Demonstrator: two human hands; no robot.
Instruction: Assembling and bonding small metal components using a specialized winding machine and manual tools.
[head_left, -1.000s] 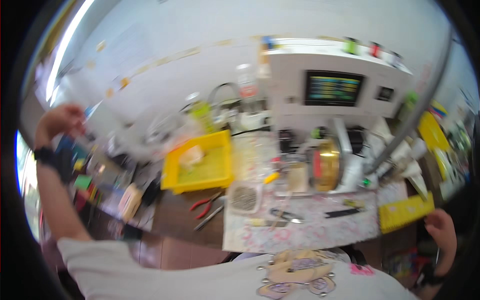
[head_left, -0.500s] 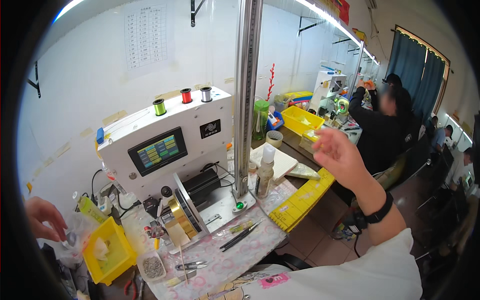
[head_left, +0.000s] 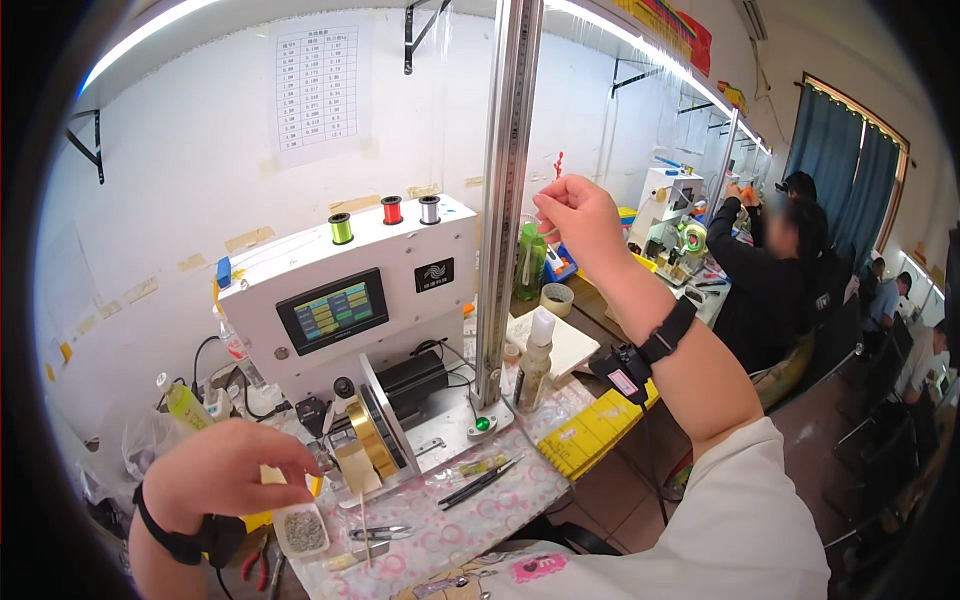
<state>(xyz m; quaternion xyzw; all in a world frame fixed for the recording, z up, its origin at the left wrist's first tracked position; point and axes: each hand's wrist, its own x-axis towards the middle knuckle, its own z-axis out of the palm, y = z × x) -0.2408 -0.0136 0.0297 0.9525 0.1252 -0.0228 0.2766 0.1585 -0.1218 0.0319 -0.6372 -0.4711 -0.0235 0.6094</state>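
Note:
My left hand [head_left: 235, 470] reaches over the white dish [head_left: 303, 530] of small grey metal pieces. Its fingers are bent and apart, their tips close to the brass drum [head_left: 372, 438] of the white winding machine [head_left: 400, 275]; nothing shows between them. Raised beside the upright metal column [head_left: 508, 180], my right hand [head_left: 585, 220] has thumb and forefinger pinched together. Whatever they hold is too fine to make out. A tan card [head_left: 357, 468] sits against the front of the drum. Tweezers [head_left: 482, 482] and thread snips [head_left: 380, 533] lie on the patterned mat [head_left: 430, 535].
Three thread spools [head_left: 391, 210] stand on the machine. A pump bottle [head_left: 535, 360] is right of the column, near a tape roll [head_left: 556, 298] and yellow ruler-marked board [head_left: 600, 430]. Red-handled pliers [head_left: 255, 570] lie lower left. A person in black [head_left: 760, 265] works further along the bench.
My left hand has moved right, from beside the plastic bag to the drum. My right hand has moved left and up toward the column, its fingers now pinched. The view has shifted slightly.

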